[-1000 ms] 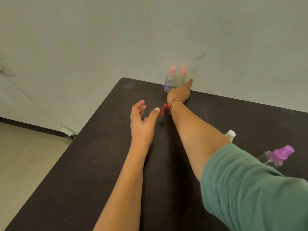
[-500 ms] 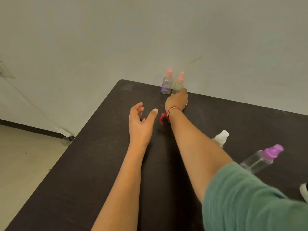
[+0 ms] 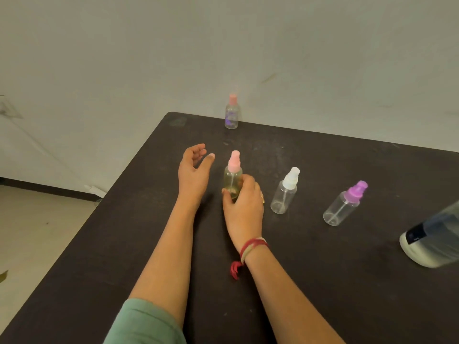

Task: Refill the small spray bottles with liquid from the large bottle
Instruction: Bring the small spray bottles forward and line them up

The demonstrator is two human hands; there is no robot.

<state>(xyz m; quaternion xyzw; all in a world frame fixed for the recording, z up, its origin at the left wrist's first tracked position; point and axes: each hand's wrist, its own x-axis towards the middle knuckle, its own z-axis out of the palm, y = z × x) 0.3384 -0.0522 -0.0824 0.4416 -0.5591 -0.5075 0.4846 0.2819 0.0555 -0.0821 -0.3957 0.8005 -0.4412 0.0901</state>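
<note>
My right hand (image 3: 244,204) grips a small pink-capped spray bottle (image 3: 233,175) with yellowish liquid, upright on the dark table (image 3: 323,281). Just left of it, my left hand (image 3: 193,172) hovers with relaxed fingers and holds nothing. A second pink-capped bottle (image 3: 232,112) with purple at its base stands at the far edge by the wall. To the right stand a white-capped clear bottle (image 3: 285,192) and a purple-capped clear bottle (image 3: 345,204). The large bottle (image 3: 434,242) shows at the right edge, cut off by the frame.
A pale wall rises right behind the table's far edge. The table's left edge drops to a light floor (image 3: 32,232). A red thread band circles my right wrist.
My right hand took one pink-capped bottle from the pair at the far edge and drew it toward me, beside my left hand. The large bottle has come into view.
</note>
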